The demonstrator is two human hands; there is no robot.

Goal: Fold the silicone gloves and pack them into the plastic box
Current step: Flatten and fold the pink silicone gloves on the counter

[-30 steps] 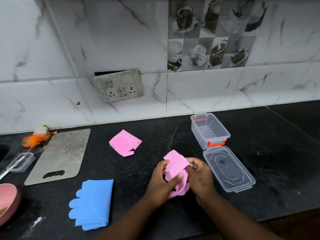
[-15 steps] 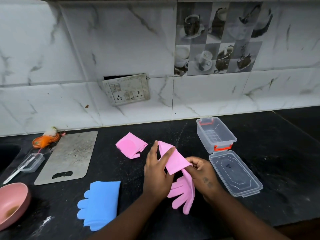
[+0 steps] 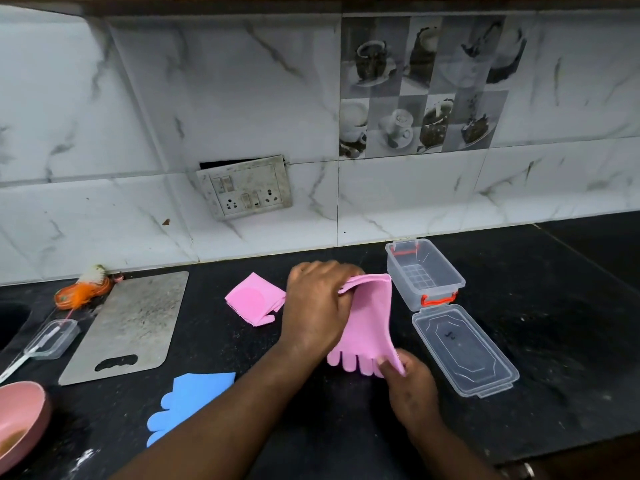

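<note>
Pulled out long since a moment ago: pink glove [image 3: 370, 323], cuff gripped in curled left hand [image 3: 318, 306] far, finger end pinched by right hand [image 3: 412, 386] near. Just right, open plastic box [image 3: 446, 282], lid [image 3: 464, 348].

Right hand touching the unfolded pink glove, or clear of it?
Touching. The head view shows the right hand pinching the finger end of the unfolded pink glove, with its thumb lying over the glove's fingers.
</note>
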